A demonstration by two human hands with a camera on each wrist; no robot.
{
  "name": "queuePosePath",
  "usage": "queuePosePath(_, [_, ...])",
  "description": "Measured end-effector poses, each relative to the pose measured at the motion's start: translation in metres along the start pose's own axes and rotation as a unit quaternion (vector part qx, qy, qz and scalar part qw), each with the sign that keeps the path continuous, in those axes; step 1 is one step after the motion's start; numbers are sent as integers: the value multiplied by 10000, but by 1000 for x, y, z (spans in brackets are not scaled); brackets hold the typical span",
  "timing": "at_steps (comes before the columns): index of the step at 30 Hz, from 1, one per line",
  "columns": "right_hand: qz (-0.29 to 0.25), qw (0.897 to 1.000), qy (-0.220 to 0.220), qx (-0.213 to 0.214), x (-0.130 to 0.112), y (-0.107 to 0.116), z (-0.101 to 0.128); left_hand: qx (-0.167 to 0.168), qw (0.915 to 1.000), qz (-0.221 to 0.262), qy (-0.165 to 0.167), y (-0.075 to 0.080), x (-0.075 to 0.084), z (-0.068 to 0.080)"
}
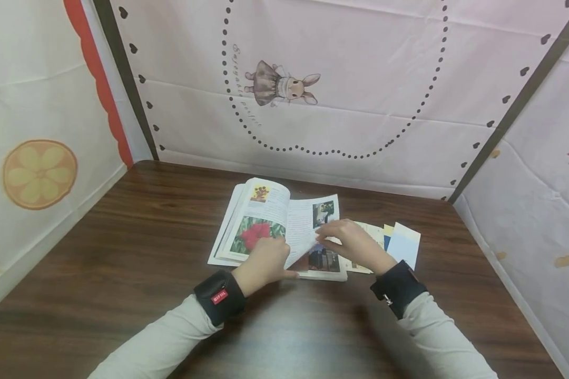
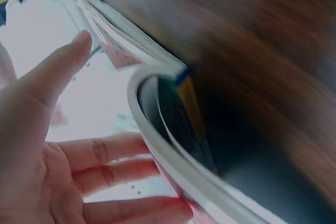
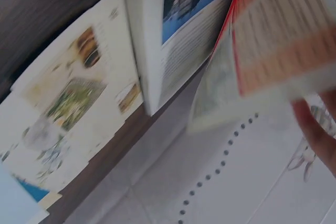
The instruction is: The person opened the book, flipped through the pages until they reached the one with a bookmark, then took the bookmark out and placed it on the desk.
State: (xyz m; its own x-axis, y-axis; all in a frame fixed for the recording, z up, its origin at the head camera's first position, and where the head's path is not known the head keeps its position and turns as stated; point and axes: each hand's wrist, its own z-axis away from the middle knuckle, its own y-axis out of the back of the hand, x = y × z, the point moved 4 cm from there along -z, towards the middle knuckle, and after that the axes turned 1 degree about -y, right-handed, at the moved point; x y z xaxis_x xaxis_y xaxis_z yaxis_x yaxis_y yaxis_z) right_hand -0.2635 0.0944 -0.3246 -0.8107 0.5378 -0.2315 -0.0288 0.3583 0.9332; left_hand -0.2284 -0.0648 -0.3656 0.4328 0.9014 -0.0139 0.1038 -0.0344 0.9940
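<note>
An open book [image 1: 277,210] with printed text and colour photos lies on the table. My left hand [image 1: 264,262] rests on its left page, over the lower part of a red flower photo [image 1: 253,235]. In the left wrist view the fingers [image 2: 113,153] of that hand lie extended against the curving pages, the thumb held apart. My right hand [image 1: 353,243] pinches a page [image 1: 302,231] at its outer edge. That page is lifted and slanted, with the photo page [image 1: 324,259] beneath partly uncovered. In the right wrist view the raised page [image 3: 283,35] is blurred.
Right of the book, partly behind my right hand, lies a cream sheet with small pictures [image 3: 76,103]. A pale blue card [image 1: 404,246] overlaps a blue and yellow one [image 1: 387,231] beside it. Printed cloth [image 1: 360,79] hangs along the back and sides of the wooden table [image 1: 137,252].
</note>
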Motion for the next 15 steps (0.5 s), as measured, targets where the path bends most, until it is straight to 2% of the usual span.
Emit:
queuePosePath(3, [233,9944,489,903,-12,3,-2,245,9992,-306,-127,0,7,-3])
queuePosePath(5, [270,9885,658,1335,-19,5,-2,450,9977,-476,-157,0,11,-4])
queuePosePath(7, [291,9843,622,1626,-22,6,-2,637,9957,-662,-135,0,12,-4])
queuePosePath(9, [278,9828,381,1784,-20,7,-3,724,9951,-665,-29,-1,11,-5])
queuePosePath(10, [288,9834,196,1783,-17,6,-3,657,9962,-570,77,-1,9,-6])
queuePosePath(12, [247,9879,-341,1491,-7,2,-3,535,9978,-227,330,1,2,-9])
queuePosePath(13, [235,9907,-629,1187,-1,-2,-3,493,9976,5,492,2,-2,-10])
queuePosePath(15, [134,9923,-1196,303,10,-13,0,378,9944,473,870,6,-12,-11])
